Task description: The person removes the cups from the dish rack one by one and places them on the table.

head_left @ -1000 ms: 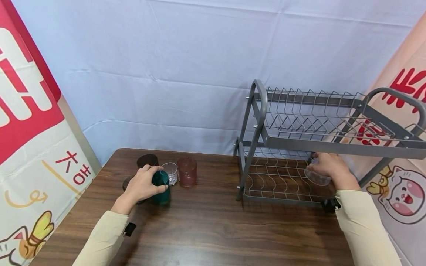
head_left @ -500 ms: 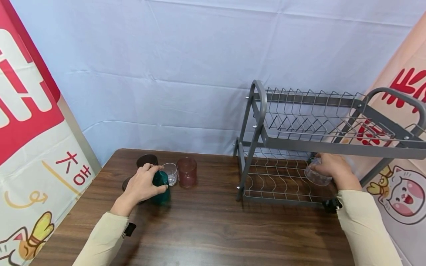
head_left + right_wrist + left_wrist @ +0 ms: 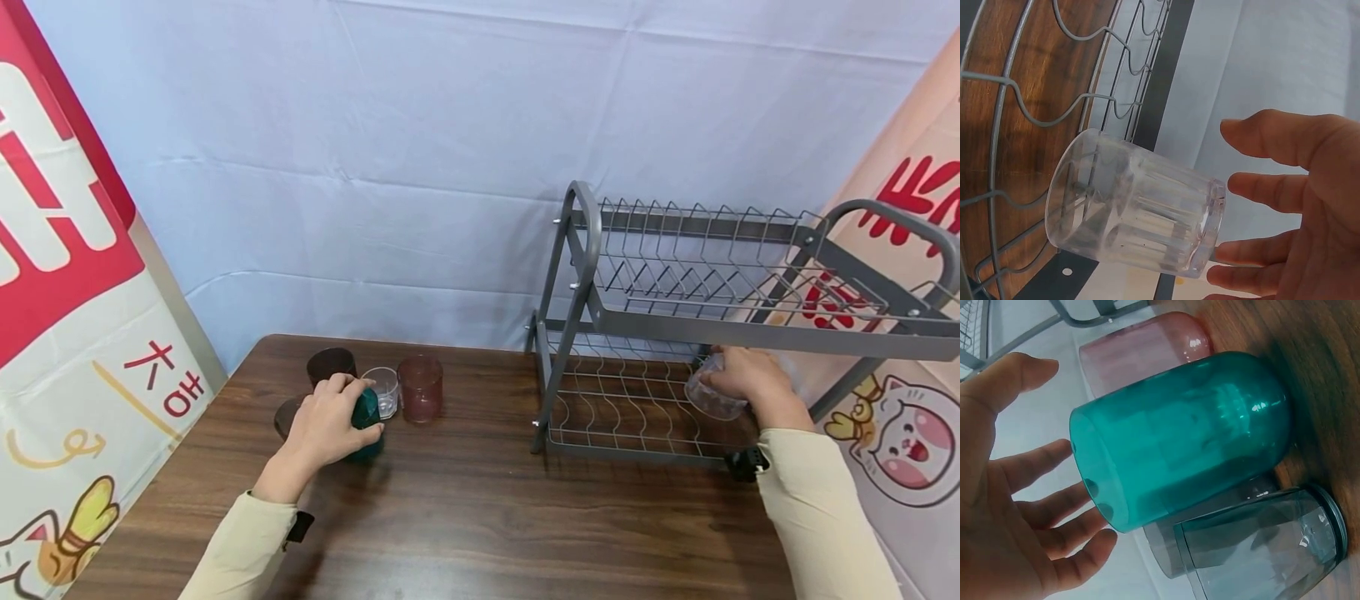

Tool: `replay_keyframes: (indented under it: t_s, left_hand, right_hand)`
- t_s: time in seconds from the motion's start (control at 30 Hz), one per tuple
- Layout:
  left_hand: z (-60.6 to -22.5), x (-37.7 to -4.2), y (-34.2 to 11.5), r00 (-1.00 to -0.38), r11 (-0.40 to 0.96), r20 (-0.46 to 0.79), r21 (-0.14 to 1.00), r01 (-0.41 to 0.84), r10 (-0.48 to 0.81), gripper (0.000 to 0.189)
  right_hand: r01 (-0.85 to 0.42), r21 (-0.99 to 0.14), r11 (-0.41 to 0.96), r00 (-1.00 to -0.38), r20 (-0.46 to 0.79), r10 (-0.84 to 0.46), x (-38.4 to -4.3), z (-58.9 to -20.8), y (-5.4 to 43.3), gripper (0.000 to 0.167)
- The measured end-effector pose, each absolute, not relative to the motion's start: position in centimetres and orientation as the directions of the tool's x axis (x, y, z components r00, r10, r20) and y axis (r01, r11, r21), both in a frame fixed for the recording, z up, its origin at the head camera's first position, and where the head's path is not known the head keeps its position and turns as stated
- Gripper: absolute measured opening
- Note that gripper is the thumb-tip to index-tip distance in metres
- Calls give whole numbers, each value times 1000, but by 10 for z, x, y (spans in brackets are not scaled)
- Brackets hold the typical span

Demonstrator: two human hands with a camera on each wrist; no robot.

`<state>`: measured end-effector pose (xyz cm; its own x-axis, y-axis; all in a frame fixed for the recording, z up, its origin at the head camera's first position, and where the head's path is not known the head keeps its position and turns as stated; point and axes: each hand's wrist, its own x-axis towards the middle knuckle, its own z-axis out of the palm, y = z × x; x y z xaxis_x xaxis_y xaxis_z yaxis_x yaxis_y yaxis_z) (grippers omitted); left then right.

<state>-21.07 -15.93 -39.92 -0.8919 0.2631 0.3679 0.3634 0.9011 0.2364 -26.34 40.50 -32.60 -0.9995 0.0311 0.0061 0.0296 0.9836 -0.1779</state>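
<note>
In the head view my left hand (image 3: 322, 429) is at a teal tumbler (image 3: 367, 421) on the wooden table. The left wrist view shows the thumb standing off the teal tumbler (image 3: 1179, 437), with the fingers spread at its open rim. My right hand (image 3: 746, 375) reaches into the lower tier of a grey dish rack (image 3: 720, 332). Below it a clear glass (image 3: 712, 396) stands mouth down on the wires. In the right wrist view, fingertips are right at the base of the clear glass (image 3: 1141, 206), while the thumb (image 3: 1254, 134) is spread away.
Beside the teal tumbler stand a small clear glass (image 3: 384, 392), a reddish tumbler (image 3: 422, 387) and a dark cup (image 3: 330, 364). Another dark glass (image 3: 287, 417) is partly hidden by the left hand. The rack's upper tier (image 3: 697, 258) overhangs the right hand.
My left hand has shifted slightly to the right over the teal tumbler, covering more of it. The right hand and the clear glass under it stay nearly still.
</note>
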Motion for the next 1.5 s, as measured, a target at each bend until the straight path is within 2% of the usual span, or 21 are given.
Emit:
replay_keyframes:
  t_s: [0.27,0.83,1.03,1.3,1.5]
  left_hand:
    - [-402,-207,-155,-897,905,335,211,370,289,59]
    - [-400,-198,-142,-867,896,368,159,415,337,55]
    - [-402,-193,-137,-861,896,374,141,421,345,53]
    - [-408,-190,-130,-857,899,379,123,421,350,53]
    - [-411,-188,-124,-845,891,383,105,441,373,51]
  right_hand:
    - [63,-203,977,-998,-12,62,-264,-328,407,63]
    - [75,-195,978,-997,-18,72,-270,-332,409,64]
    - [102,-225,969,-995,-23,99,-272,-338,412,67]
    - [76,-283,956,-992,74,100,-275,-350,421,70]
    - [74,-274,959,-982,145,117,-278,-358,424,70]
